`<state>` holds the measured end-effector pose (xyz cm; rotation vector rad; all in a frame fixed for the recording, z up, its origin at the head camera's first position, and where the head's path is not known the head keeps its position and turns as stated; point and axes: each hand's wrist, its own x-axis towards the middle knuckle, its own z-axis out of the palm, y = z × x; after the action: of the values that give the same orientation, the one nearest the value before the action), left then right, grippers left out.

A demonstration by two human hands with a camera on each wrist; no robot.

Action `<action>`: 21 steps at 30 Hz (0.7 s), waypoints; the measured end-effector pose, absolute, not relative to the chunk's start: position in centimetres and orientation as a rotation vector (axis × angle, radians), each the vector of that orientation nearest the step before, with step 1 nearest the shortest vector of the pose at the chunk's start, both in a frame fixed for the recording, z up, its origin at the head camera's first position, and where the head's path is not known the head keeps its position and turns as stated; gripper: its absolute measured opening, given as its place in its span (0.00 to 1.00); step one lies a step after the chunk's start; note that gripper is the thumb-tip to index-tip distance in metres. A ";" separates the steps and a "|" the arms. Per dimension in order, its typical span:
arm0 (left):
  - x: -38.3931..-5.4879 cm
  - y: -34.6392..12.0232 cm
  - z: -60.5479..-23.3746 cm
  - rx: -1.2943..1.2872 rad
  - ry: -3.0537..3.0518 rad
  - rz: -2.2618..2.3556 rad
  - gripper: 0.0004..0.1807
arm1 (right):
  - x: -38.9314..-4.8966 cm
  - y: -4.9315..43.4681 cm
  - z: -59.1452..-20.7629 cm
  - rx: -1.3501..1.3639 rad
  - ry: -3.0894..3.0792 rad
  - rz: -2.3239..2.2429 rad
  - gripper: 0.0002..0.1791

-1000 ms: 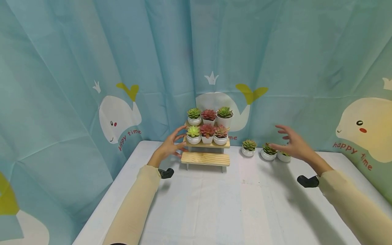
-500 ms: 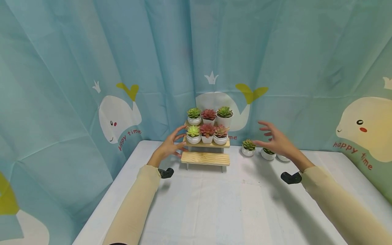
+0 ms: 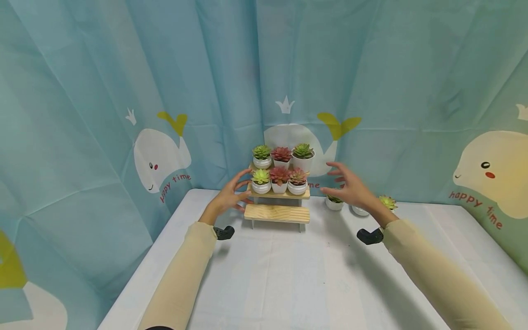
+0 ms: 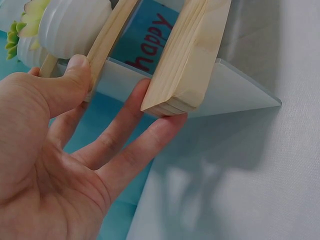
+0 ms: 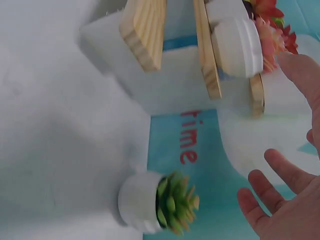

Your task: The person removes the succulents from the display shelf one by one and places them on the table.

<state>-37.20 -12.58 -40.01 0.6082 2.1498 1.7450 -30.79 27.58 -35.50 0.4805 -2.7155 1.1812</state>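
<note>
My left hand (image 3: pixel 226 198) rests against the left end of a three-tier wooden plant stand (image 3: pixel 276 213). In the left wrist view its spread fingers (image 4: pixel 122 150) touch the end of the bottom step, and the thumb lies at the middle step's end. Potted succulents fill the two upper tiers, among them a pink one (image 3: pixel 297 181) and a lime-green one (image 3: pixel 261 181). My right hand (image 3: pixel 350 187) hovers, fingers apart and holding nothing, right of the stand. In the head view it partly covers a green potted succulent (image 3: pixel 334 204) on the table.
Two more potted succulents stand on the table to the right, a white pot (image 3: pixel 360 211) largely hidden by my right forearm and a yellow-green plant (image 3: pixel 387 202). A blue curtain (image 3: pixel 231 68) with whale prints hangs behind the white-covered table (image 3: pixel 288 275).
My right hand has moved left, from above the rightmost potted succulents toward the stand, carrying nothing. The left hand stays at the stand's left end, and the plants have not moved.
</note>
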 end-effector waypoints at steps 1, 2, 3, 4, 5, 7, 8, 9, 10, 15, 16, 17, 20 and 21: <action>-37.2 -12.6 -40.1 0.612 2.146 1.747 0.42 | -30.9 27.2 -35.6 0.492 -2.706 1.186 0.47; -37.3 -12.6 -40.1 0.610 2.147 1.746 0.42 | -30.9 26.9 -35.6 0.503 -2.698 1.195 0.47; -37.3 -12.6 -40.2 0.608 2.150 1.743 0.42 | -31.0 26.6 -35.7 0.517 -2.687 1.206 0.46; -37.3 -12.6 -40.2 0.606 2.154 1.741 0.42 | -31.0 26.3 -35.9 0.528 -2.679 1.210 0.46; -37.3 -12.6 -40.2 0.603 2.158 1.738 0.42 | -31.1 26.0 -36.0 0.542 -2.668 1.219 0.46; -37.3 -12.6 -40.1 0.601 2.164 1.732 0.42 | -31.2 25.5 -36.2 0.554 -2.660 1.243 0.46; -37.3 -12.5 -40.1 0.600 2.168 1.729 0.42 | -31.2 25.3 -36.3 0.561 -2.656 1.257 0.46; -37.3 -12.5 -40.1 0.602 2.166 1.729 0.42 | -31.3 25.1 -36.4 0.569 -2.651 1.267 0.46; -37.3 -12.5 -40.0 0.604 2.165 1.729 0.42 | -31.3 24.8 -36.5 0.575 -2.645 1.285 0.46; -37.4 -12.6 -40.1 0.613 2.154 1.737 0.42 | -31.7 24.1 -37.1 0.606 -2.608 1.366 0.44; -37.4 -12.6 -40.2 0.612 2.152 1.739 0.42 | -31.8 24.0 -37.2 0.611 -2.602 1.386 0.43; -37.4 -12.6 -40.2 0.611 2.150 1.740 0.42 | -31.8 23.9 -37.3 0.613 -2.597 1.394 0.43; -37.5 -12.6 -40.2 0.606 2.151 1.741 0.42 | -31.9 23.6 -37.5 0.617 -2.584 1.430 0.42; -37.4 -12.6 -40.2 0.604 2.151 1.742 0.43 | -31.9 23.4 -37.6 0.617 -2.582 1.438 0.41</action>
<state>-37.45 -12.60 -40.20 0.6039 2.1512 1.7422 -31.94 23.44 -37.56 0.6173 -2.5819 1.4383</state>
